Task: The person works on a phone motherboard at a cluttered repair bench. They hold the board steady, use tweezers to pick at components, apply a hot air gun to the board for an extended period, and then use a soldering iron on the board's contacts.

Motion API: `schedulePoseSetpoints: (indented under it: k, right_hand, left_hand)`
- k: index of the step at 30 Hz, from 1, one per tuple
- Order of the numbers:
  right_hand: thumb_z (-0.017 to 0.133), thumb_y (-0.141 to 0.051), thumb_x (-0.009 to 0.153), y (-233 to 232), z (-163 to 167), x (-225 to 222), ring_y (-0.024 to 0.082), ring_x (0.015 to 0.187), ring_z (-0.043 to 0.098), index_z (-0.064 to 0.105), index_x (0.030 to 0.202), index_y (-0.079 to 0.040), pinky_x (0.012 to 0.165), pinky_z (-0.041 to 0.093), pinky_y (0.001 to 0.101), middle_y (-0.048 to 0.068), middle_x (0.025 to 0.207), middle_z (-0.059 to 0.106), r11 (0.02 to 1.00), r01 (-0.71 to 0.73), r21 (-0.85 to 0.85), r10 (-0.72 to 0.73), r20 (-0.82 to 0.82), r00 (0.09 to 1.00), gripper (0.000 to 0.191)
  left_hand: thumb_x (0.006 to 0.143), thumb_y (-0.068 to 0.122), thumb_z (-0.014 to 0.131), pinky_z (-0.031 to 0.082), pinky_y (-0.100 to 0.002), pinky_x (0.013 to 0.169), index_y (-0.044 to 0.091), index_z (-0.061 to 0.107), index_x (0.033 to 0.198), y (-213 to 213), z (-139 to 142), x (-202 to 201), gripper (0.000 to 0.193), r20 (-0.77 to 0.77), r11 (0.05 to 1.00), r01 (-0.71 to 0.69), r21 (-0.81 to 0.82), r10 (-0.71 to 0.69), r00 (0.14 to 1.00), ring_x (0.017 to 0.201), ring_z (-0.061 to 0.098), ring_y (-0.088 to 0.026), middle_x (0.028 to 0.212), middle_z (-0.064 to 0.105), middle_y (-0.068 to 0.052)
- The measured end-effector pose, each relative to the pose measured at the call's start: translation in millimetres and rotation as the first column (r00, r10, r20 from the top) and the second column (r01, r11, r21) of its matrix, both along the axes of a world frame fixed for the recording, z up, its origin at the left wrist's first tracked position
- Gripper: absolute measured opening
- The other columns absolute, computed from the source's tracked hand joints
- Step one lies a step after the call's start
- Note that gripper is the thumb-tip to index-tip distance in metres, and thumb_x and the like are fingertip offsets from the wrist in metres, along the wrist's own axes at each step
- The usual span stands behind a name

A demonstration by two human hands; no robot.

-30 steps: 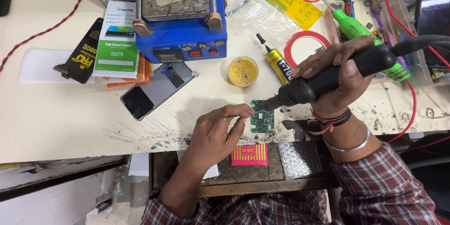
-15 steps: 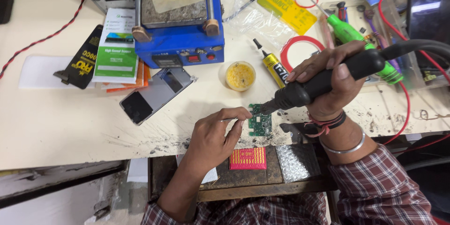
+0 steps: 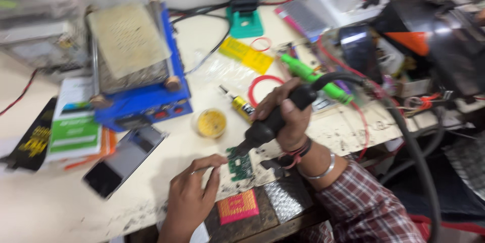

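While the left hand (image 3: 189, 200) lies flat on the bench edge, its fingertips (image 3: 214, 161) pin the near-left corner of the small green circuit board (image 3: 239, 164); nothing is gripped, only pressed. Just nearer than that hand sits a small pink-and-yellow gridded square pad (image 3: 237, 205).

Right hand (image 3: 285, 116) is closed around the thick black hot-air handpiece (image 3: 275, 120), nozzle angled down and left, tip over the board's far edge; contact cannot be told from the blur.

Judgement: keep the nozzle hovering off the board, moving in small circles, and keep the holding fingertips away from the heated zone.

Beyond the board: a round yellow flux tin (image 3: 211, 122). Left of the left hand, a dark flat phone (image 3: 124, 160). Farthest, a blue heating plate station (image 3: 139, 66).
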State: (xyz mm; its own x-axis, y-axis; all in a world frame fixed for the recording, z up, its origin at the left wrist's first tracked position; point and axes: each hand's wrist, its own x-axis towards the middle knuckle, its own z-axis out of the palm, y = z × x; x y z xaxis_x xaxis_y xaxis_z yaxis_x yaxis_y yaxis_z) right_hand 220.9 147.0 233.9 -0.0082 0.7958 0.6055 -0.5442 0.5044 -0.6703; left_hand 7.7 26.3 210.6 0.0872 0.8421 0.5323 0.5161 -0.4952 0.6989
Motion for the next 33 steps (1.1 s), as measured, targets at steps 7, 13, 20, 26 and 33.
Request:
schedulePoseSetpoints:
  k: [7,13,20,26,33]
  right_hand:
    - [0.067,-0.028,0.099,-1,-1,-4,0.025,0.061,0.063,0.045,0.099,-0.005,0.063,0.062,0.0411,0.014,0.067,0.057,0.999,-0.035,-0.026,0.034,-0.051,0.998,0.032]
    - [0.067,-0.027,0.098,-1,-3,-5,0.024,0.062,0.063,0.044,0.100,-0.006,0.065,0.063,0.0420,0.013,0.068,0.056,0.997,-0.060,-0.045,0.057,-0.067,0.996,0.032]
    - [0.066,-0.028,0.099,-1,-2,-5,0.024,0.063,0.063,0.044,0.100,-0.006,0.065,0.063,0.0420,0.013,0.068,0.056,0.997,-0.061,-0.039,0.059,-0.055,0.997,0.032]
    - [0.066,-0.029,0.099,-1,-3,-6,0.024,0.062,0.063,0.043,0.099,-0.006,0.064,0.063,0.0418,0.013,0.067,0.056,0.998,-0.053,-0.035,0.051,-0.051,0.997,0.032]
    - [0.066,-0.029,0.099,0,-3,-6,0.026,0.060,0.064,0.043,0.099,-0.005,0.063,0.062,0.0409,0.013,0.066,0.056,0.999,-0.036,-0.037,0.035,-0.034,0.999,0.033]
  left_hand:
    - [0.089,0.003,0.069,0.063,-0.034,0.075,0.008,0.060,0.102,1,-14,-2,0.017,-0.029,0.997,-0.051,-0.050,0.049,0.998,0.088,0.081,-0.021,0.101,0.080,-0.002]
    - [0.089,0.004,0.068,0.064,-0.034,0.077,0.009,0.057,0.103,1,-23,-5,0.018,-0.034,0.993,-0.045,-0.110,0.041,0.999,0.093,0.081,-0.020,0.103,0.080,-0.002]
    - [0.089,0.004,0.067,0.064,-0.035,0.079,0.008,0.057,0.103,2,-25,-6,0.017,-0.032,0.987,-0.037,-0.156,0.033,0.999,0.094,0.082,-0.021,0.103,0.080,-0.003]
    - [0.089,0.004,0.067,0.064,-0.036,0.079,0.008,0.057,0.102,2,-26,-6,0.017,-0.034,0.985,-0.040,-0.171,0.035,0.999,0.094,0.081,-0.021,0.103,0.081,-0.004]
    - [0.089,0.003,0.067,0.064,-0.035,0.080,0.008,0.057,0.102,3,-27,-6,0.017,-0.029,0.990,-0.024,-0.141,0.021,0.999,0.097,0.081,-0.021,0.104,0.080,-0.005]
